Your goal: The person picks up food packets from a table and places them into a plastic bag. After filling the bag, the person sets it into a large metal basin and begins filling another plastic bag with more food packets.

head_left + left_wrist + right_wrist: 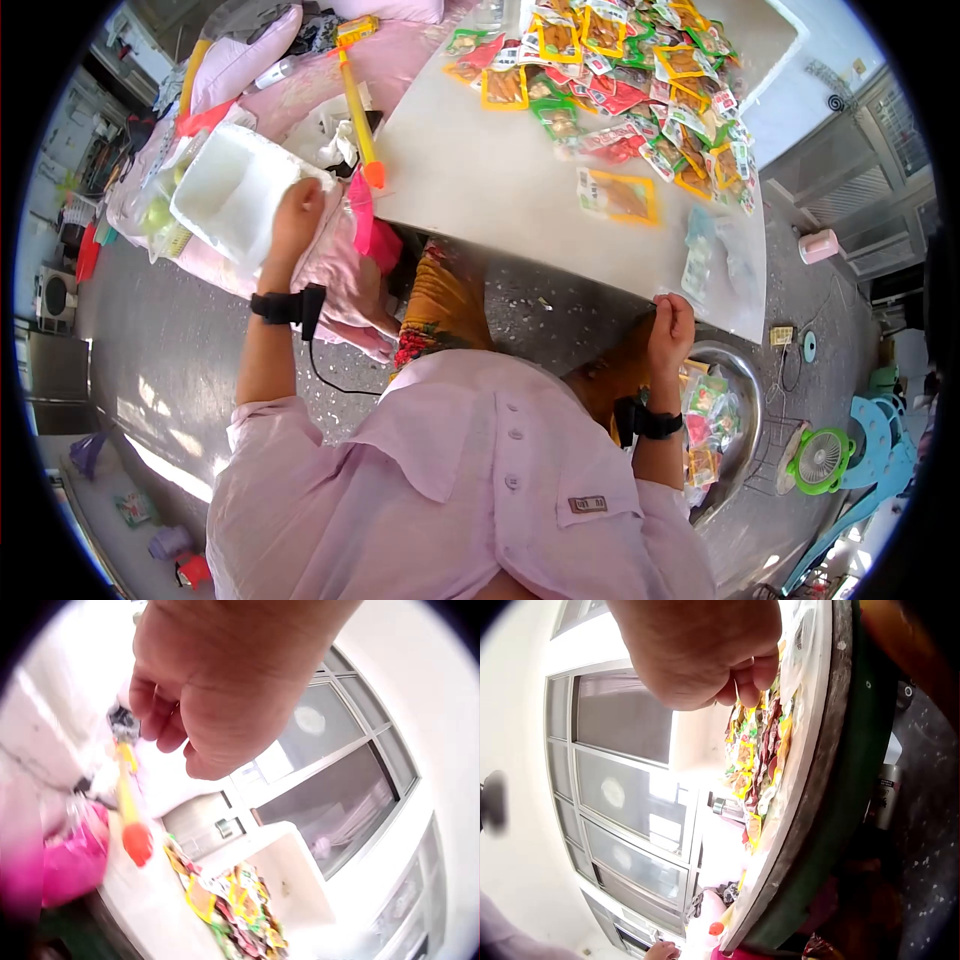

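My left hand (298,215) is over the near right rim of a white foam box (222,170). Its fingers are loosely curled, and nothing shows between them in the left wrist view. My right hand (672,335) is at the front edge of the white table (480,170), fingers also loosely bent with nothing visible in them. Close to it on the tabletop lie clear plastic wrappers (698,262). One yellow-edged snack packet (618,196) lies apart from a large heap of colourful snack packets (610,70).
A metal basin (752,400) with more packets stands by my right side. A yellow stick with an orange tip (358,120) leans at the table's left, near a pink plastic bag (372,230). Behind the heap is a large white tub (289,877). A green fan (820,460) stands at right.
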A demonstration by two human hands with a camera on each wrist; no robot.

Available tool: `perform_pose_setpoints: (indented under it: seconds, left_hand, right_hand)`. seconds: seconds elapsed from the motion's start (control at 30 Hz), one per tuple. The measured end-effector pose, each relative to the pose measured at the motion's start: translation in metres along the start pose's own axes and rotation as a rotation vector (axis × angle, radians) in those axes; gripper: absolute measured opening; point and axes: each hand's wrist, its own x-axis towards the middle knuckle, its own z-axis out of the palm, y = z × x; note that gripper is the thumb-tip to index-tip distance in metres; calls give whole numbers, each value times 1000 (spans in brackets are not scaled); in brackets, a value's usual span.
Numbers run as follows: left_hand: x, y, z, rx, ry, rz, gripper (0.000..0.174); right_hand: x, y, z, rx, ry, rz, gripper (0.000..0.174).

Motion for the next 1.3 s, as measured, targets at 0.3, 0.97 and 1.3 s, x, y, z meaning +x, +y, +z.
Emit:
perform_pose_setpoints:
  seconds: [0.3,0.97,1.3]
  left_hand:
    - [-7,-115,-30,392,-225,-342,31]
    - [7,-20,-48,541,86,-175,22]
    - [5,144,44,-25,-206,88,24]
  right_hand:
    - [1,-29,-3,-127,-63,-18,11]
    - [1,-20,18,27,-143,-118,10]
    - [33,-51,46,40,-251,-260,10]
